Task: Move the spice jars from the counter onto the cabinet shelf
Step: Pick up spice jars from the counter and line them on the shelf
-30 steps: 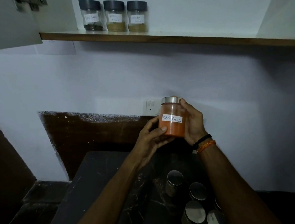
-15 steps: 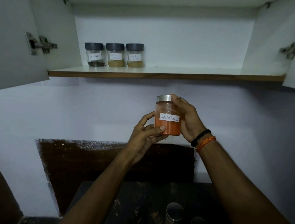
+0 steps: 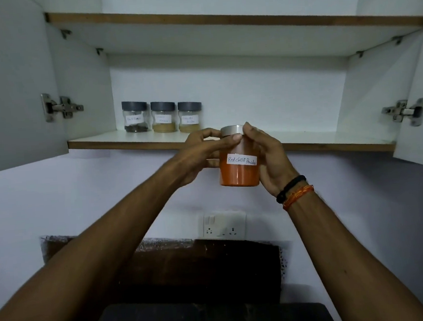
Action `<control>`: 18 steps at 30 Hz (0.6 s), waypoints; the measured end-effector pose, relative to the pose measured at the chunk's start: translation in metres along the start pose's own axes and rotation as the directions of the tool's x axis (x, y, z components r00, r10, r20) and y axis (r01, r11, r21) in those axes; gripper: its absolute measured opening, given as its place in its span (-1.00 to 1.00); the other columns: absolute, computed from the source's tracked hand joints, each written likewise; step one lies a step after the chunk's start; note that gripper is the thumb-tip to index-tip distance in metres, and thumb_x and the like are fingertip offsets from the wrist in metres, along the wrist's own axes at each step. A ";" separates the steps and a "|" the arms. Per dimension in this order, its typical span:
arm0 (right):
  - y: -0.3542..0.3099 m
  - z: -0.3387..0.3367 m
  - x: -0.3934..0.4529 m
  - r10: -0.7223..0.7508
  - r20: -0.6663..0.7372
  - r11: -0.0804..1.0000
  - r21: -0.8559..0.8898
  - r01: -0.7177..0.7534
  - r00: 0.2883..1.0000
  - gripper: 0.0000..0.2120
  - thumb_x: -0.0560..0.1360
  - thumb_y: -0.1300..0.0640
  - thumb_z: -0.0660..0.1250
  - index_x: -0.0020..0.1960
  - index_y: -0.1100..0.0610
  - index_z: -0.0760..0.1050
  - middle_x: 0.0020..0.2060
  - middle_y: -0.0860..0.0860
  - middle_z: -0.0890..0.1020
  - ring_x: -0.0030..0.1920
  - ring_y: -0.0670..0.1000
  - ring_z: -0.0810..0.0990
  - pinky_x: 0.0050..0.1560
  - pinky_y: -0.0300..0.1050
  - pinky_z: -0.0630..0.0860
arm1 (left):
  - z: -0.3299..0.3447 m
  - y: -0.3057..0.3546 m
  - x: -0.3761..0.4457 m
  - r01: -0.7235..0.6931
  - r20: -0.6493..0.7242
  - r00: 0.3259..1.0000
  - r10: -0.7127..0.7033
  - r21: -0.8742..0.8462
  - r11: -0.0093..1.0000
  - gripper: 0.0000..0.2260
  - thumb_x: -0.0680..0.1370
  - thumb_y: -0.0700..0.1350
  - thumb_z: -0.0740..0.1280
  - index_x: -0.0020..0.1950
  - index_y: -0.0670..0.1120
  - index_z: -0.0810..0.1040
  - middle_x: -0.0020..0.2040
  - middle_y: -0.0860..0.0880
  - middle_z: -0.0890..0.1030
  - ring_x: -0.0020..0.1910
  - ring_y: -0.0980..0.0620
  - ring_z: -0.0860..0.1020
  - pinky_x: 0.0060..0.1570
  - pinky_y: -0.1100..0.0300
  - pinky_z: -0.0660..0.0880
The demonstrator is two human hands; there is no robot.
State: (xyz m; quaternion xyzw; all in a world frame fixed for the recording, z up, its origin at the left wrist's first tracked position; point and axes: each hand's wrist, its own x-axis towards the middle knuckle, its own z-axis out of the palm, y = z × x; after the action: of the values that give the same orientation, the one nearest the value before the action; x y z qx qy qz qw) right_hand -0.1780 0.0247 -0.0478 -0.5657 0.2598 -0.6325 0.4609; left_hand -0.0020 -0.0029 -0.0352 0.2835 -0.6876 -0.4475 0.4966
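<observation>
Orange chilli jar gripped by both hands.

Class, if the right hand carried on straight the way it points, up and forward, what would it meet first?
Probably the front edge of the white cabinet shelf: the right hand holds the orange red-chilli-powder jar just below it; depth unclear.

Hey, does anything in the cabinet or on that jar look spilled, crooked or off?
Nothing stands out. The three dark-lidded jars stand upright in a row at the left of the lower shelf. The red chilli powder jar is upright, lid on, gripped by the left hand and right hand. No spill shows.
</observation>
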 end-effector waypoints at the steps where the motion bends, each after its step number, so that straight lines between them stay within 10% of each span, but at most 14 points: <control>1: -0.005 0.001 0.004 -0.011 -0.001 1.000 -0.004 0.011 1.000 -0.54 0.56 -0.05 0.36 0.33 0.23 0.49 0.23 0.18 0.62 0.22 0.22 0.60 0.23 0.25 0.55 | -0.002 0.006 0.006 -0.006 0.013 1.000 0.006 0.013 1.000 -0.51 0.38 0.06 0.59 0.21 -0.13 0.58 0.03 -0.08 0.73 0.00 -0.05 0.71 -0.08 0.09 0.63; 12: -0.039 0.006 0.047 -0.087 0.043 0.991 -0.101 0.091 0.995 -0.55 0.57 -0.11 0.32 0.37 0.11 0.50 0.25 0.09 0.62 0.29 0.14 0.57 0.28 0.22 0.52 | -0.013 0.061 0.055 -0.130 0.061 0.991 0.120 0.190 0.973 -0.66 0.40 -0.11 0.57 0.15 -0.13 0.66 0.07 -0.13 0.71 0.04 -0.13 0.70 -0.14 0.10 0.63; 18: -0.033 -0.014 0.079 -0.132 -0.184 0.980 -0.171 0.100 0.974 -0.49 0.59 -0.23 0.20 0.32 0.11 0.55 0.19 0.05 0.66 0.23 0.06 0.59 0.27 0.08 0.50 | -0.019 0.067 0.077 -0.200 -0.012 0.978 0.207 0.209 0.957 -0.76 0.46 -0.14 0.52 0.10 -0.11 0.66 0.14 -0.09 0.67 0.07 -0.13 0.67 -0.05 0.04 0.65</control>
State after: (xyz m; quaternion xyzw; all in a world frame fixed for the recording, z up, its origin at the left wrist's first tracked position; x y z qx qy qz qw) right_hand -0.1958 -0.0330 0.0145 -0.5507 0.3199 -0.6877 0.3486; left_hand -0.0074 -0.0443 0.0604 0.2688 -0.7474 -0.3153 0.5193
